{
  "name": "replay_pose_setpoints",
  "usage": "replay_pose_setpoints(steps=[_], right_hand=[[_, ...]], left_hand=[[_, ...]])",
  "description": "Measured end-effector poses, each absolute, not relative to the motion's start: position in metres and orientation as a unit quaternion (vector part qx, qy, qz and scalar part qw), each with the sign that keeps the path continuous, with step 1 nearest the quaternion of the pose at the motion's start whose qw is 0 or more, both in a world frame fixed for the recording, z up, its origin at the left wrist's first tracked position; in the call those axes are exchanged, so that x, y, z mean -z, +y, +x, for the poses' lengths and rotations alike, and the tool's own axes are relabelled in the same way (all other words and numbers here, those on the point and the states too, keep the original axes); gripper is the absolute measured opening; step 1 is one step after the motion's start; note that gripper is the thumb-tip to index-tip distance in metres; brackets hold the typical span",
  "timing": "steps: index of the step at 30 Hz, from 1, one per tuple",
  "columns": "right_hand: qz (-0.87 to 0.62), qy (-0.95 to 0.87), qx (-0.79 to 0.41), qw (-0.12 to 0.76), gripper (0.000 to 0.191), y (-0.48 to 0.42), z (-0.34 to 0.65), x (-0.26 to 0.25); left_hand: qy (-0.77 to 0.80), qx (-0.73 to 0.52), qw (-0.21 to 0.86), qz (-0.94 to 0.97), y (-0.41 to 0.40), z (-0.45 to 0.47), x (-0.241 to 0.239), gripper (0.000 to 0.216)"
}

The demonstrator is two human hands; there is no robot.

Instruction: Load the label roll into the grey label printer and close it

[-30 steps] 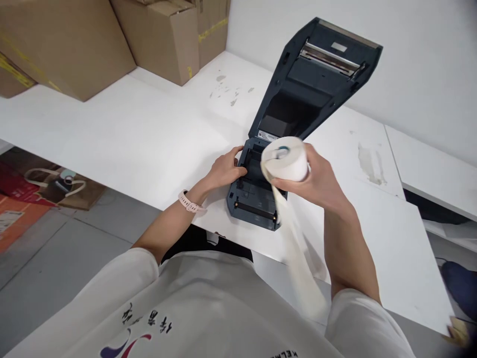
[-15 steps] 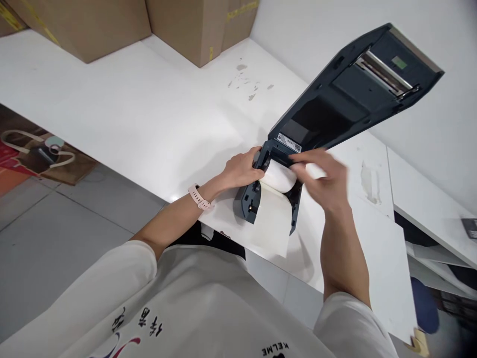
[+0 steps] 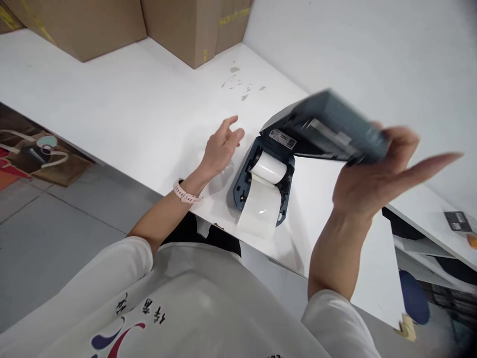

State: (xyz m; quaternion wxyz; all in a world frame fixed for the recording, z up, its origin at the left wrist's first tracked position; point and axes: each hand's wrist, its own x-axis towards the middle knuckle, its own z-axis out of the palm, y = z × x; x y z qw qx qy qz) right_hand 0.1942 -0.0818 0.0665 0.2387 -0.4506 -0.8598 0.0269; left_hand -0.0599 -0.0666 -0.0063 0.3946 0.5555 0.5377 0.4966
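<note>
A dark label printer sits near the table's front edge, its lid tilted up over the base, blurred by motion. Inside the base lies a white paper roll, with a strip of label paper running out over the front. My right hand holds the lid's free end between thumb and fingers, one finger stretched outward. Just left of the printer, apart from it, my left hand hovers over the table, fingers apart and holding nothing. A pink watch band is on my left wrist.
Large cardboard boxes stand at the back left of the white table. A wall rises behind the printer. At right is a shelf unit with a dark card-like item on top. A paper bag stands on the floor at left.
My left hand has let go of the printer's base and moved left. My right hand has gone from the paper roll to the lid, which has swung down partway.
</note>
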Motion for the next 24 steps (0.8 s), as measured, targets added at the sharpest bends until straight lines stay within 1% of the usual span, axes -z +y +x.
replay_pose_setpoints(steps=[2, 4, 7, 9, 13, 16, 20, 22, 24], right_hand=[[-0.467, -0.842, -0.028, 0.267, 0.066, -0.113, 0.196, -0.049], [-0.487, -0.823, -0.035, 0.291, 0.068, -0.136, 0.192, -0.032], [-0.521, -0.802, -0.013, 0.291, 0.057, -0.157, 0.18, -0.012], [-0.546, -0.785, 0.005, 0.293, 0.06, -0.164, 0.173, 0.0], [-0.576, -0.755, 0.001, 0.314, 0.064, -0.17, 0.162, 0.02], [-0.587, -0.748, 0.018, 0.309, 0.068, -0.17, 0.16, 0.031], [-0.582, -0.759, 0.025, 0.29, 0.069, -0.166, 0.171, 0.039], [-0.571, -0.774, 0.01, 0.274, 0.067, -0.163, 0.178, 0.04], [-0.563, -0.783, -0.007, 0.263, 0.064, -0.163, 0.18, 0.041]], left_hand=[[0.507, -0.544, 0.341, 0.575, -0.077, -0.058, -0.007, 0.049], [0.469, -0.55, 0.289, 0.628, -0.088, -0.048, -0.02, 0.047], [0.442, -0.501, 0.21, 0.714, -0.099, -0.025, -0.03, 0.052], [0.443, -0.458, 0.185, 0.748, -0.101, -0.009, -0.026, 0.058], [0.447, -0.39, 0.194, 0.781, -0.1, 0.005, -0.012, 0.06], [0.452, -0.372, 0.205, 0.784, -0.105, 0.003, -0.01, 0.058], [0.509, -0.431, 0.222, 0.711, -0.144, -0.008, -0.001, 0.058], [0.559, -0.487, 0.233, 0.629, -0.177, -0.014, 0.014, 0.049], [0.594, -0.513, 0.284, 0.55, -0.206, -0.019, 0.032, 0.035]])
